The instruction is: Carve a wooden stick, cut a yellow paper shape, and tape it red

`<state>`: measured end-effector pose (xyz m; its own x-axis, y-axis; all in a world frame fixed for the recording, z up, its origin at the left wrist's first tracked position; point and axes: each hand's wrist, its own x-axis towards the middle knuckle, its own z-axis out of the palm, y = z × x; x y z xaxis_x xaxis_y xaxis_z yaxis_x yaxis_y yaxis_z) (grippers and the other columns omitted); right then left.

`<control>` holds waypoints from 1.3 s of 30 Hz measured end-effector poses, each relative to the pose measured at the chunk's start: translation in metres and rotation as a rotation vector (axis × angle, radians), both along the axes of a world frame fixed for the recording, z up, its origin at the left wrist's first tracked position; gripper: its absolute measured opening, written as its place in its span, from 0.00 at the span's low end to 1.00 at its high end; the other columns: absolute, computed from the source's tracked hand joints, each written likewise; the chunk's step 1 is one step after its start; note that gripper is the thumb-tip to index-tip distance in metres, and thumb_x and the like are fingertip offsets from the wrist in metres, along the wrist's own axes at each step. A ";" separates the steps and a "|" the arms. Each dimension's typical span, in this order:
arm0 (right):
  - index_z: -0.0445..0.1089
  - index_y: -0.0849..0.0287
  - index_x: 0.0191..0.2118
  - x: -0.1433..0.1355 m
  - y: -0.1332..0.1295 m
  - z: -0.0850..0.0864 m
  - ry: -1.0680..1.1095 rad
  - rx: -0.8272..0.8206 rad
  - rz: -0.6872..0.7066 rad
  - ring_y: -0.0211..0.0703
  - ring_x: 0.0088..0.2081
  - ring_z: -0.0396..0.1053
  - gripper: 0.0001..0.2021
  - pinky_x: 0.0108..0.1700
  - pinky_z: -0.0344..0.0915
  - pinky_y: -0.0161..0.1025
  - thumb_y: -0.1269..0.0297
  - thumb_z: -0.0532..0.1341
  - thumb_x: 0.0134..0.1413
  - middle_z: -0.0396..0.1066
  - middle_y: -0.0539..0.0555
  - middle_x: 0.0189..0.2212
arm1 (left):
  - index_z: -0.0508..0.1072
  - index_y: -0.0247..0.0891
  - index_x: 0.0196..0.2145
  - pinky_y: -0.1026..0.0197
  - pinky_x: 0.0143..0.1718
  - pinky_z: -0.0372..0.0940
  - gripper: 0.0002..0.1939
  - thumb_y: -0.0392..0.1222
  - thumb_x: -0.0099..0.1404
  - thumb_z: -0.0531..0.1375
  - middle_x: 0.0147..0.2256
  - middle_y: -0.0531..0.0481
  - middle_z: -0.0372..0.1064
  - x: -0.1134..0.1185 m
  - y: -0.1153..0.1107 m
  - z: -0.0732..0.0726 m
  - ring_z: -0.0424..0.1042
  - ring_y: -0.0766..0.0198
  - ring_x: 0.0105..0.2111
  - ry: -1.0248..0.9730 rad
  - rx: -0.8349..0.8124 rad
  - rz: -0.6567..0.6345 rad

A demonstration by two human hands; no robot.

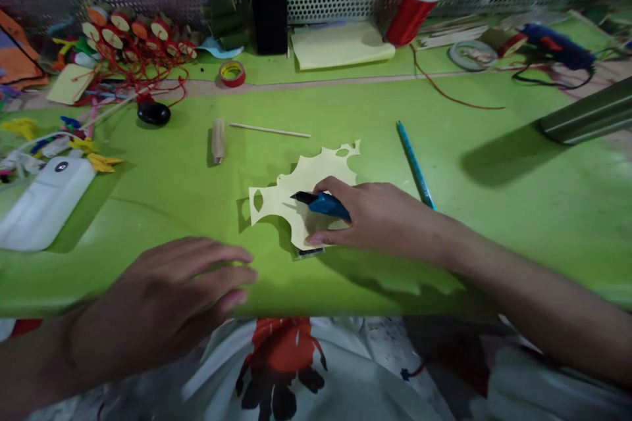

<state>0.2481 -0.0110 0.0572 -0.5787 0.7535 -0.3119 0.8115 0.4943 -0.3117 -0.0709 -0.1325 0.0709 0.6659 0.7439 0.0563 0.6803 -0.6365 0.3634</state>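
Note:
My right hand (365,214) is closed around a blue utility knife (330,205), whose dark tip points left above a pale yellow cut-out sheet (311,174). The sheet has scalloped edges and small holes at its left and upper right ends. Its lower edge is near my right thumb and fingers. Under that edge a small dark and clear item (310,252) peeks out. My left hand (182,289) hovers at the table's front edge, left of the sheet, with fingers apart and nothing in it.
On the green table (148,210) lie a wooden stick (270,130), a wooden bundle (218,141), a teal pen (415,164) and a white device (47,200). Red tape (232,74), a red spool (413,13), a glue gun (557,46) and a metal cylinder (590,112) stand or lie farther out.

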 end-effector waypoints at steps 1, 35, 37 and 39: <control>0.67 0.57 0.61 -0.001 -0.003 0.002 -0.010 -0.002 -0.002 0.57 0.33 0.77 0.36 0.30 0.51 0.39 0.33 0.62 0.61 0.82 0.60 0.36 | 0.80 0.48 0.51 0.53 0.55 0.75 0.11 0.43 0.76 0.59 0.54 0.49 0.79 0.012 0.018 -0.003 0.79 0.57 0.50 0.031 0.082 -0.046; 0.78 0.51 0.55 0.003 0.020 0.031 -0.171 0.071 0.374 0.48 0.33 0.75 0.15 0.33 0.46 0.40 0.55 0.58 0.71 0.82 0.56 0.39 | 0.77 0.43 0.62 0.41 0.57 0.77 0.20 0.48 0.76 0.62 0.63 0.31 0.72 0.057 0.057 -0.038 0.74 0.40 0.64 0.036 0.254 -0.250; 0.78 0.52 0.54 0.003 0.020 0.030 -0.175 0.087 0.388 0.47 0.33 0.75 0.16 0.33 0.46 0.40 0.55 0.57 0.71 0.82 0.57 0.39 | 0.78 0.43 0.62 0.41 0.56 0.77 0.20 0.47 0.76 0.62 0.63 0.30 0.72 0.057 0.058 -0.038 0.74 0.40 0.63 0.032 0.258 -0.251; 0.78 0.52 0.54 0.003 0.020 0.029 -0.157 0.105 0.403 0.48 0.34 0.75 0.16 0.33 0.46 0.40 0.55 0.57 0.71 0.81 0.57 0.38 | 0.77 0.43 0.62 0.41 0.57 0.77 0.20 0.47 0.76 0.62 0.63 0.31 0.72 0.056 0.058 -0.039 0.73 0.40 0.64 0.025 0.257 -0.253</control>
